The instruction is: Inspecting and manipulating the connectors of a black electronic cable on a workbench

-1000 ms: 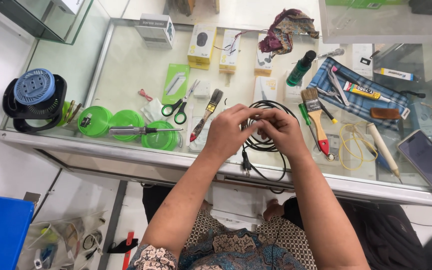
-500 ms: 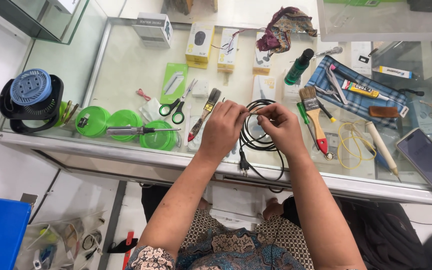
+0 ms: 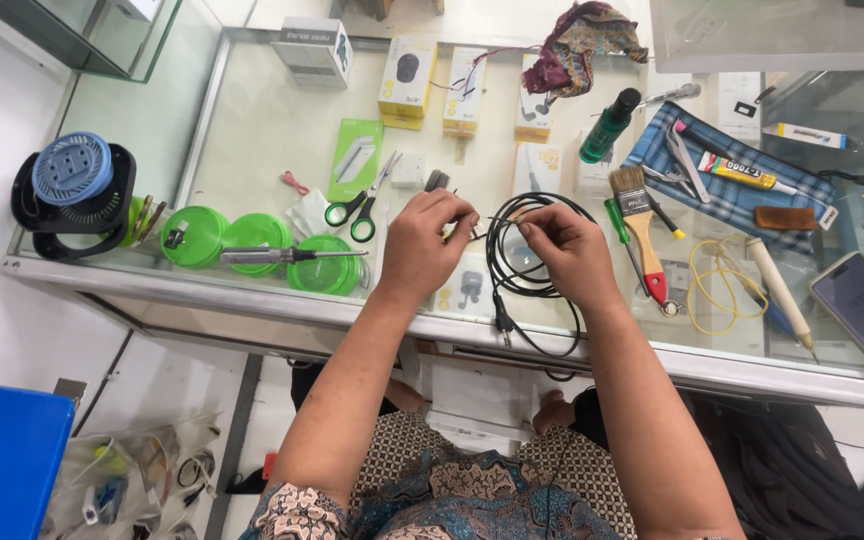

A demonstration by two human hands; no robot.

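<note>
Your hands have moved apart, left hand (image 3: 430, 245) at 9 o'clock and right hand (image 3: 564, 250) at 3 o'clock, fingers pinching a thin tie taut across the coiled black cable (image 3: 524, 262).

Both forearms are bare from the elbow down, with no watch, bracelet or ring to be seen on either the left hand (image 3: 424, 245) or the right hand (image 3: 567, 250). The fingernails are short and unpainted. A short-sleeved batik garment (image 3: 452, 485) covers the upper body and lap, patterned in teal, brown and cream with floral and dotted motifs; its sleeve hems end near the elbows.
</note>
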